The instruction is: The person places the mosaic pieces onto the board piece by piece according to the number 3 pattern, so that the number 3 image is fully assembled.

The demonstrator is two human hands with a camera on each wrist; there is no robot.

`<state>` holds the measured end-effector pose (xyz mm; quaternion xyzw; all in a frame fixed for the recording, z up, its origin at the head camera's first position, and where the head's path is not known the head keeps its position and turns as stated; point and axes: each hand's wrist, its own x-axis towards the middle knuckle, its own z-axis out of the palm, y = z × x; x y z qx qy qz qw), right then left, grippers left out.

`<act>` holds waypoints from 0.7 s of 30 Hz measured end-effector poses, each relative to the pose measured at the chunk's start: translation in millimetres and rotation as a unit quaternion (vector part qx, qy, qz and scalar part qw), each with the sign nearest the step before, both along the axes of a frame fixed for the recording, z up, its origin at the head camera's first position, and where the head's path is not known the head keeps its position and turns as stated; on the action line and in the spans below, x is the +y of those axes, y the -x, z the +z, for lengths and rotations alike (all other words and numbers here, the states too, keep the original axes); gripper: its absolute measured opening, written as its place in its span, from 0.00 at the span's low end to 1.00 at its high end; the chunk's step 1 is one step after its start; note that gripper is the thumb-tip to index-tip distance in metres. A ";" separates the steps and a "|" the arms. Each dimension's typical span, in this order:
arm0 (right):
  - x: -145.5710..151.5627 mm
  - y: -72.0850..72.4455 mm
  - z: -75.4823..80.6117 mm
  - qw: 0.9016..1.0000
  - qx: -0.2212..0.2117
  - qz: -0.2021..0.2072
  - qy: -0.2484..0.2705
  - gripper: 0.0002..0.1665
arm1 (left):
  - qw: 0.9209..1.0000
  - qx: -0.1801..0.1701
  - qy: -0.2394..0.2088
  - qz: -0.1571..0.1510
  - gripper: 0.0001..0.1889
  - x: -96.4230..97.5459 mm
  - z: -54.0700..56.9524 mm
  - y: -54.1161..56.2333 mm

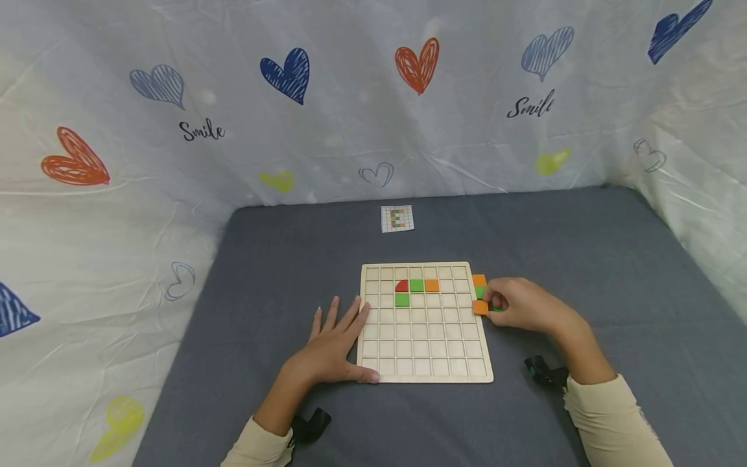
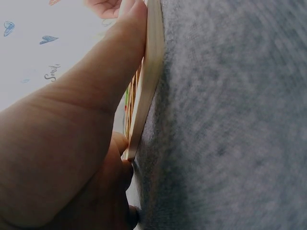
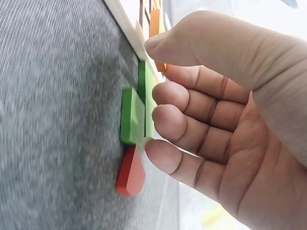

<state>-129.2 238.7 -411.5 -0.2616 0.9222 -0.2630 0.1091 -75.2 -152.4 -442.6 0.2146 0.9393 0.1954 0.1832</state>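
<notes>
A wooden grid board (image 1: 421, 332) lies on the table. In its upper cells sit a red rounded tile (image 1: 401, 286), a green tile (image 1: 416, 285) and an orange tile (image 1: 431, 285) in one row, with another green tile (image 1: 401, 299) below the red one. My left hand (image 1: 328, 353) rests on the board's left edge, fingers spread, thumb at the near corner. At the right edge, my right hand (image 1: 528, 305) pinches an orange square tile (image 1: 480, 307) between thumb and index finger. Below that hand, the right wrist view shows green tiles (image 3: 132, 117) and a red tile (image 3: 131, 175).
Behind the board lies a small card (image 1: 397, 218) printed with a coloured grid pattern. An orange tile (image 1: 478, 279) and a green tile (image 1: 480, 292) lie along the board's right side. A white sheet with hearts (image 1: 417, 65) hangs behind the grey-covered table (image 1: 280, 259).
</notes>
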 end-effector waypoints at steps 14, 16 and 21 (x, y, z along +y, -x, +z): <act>-26.0 5.8 -3.1 0.999 0.018 0.037 0.015 0.09 | 1.000 0.006 -0.004 0.000 0.67 -0.1 -0.2 -0.7; -30.1 5.9 -3.5 0.999 0.021 0.043 0.021 0.09 | 1.000 0.007 -0.002 0.000 0.67 0.0 -0.2 -0.7; -40.0 6.4 -3.5 0.998 0.028 0.047 0.028 0.09 | 1.000 0.006 0.000 0.001 0.67 0.3 -0.1 -0.7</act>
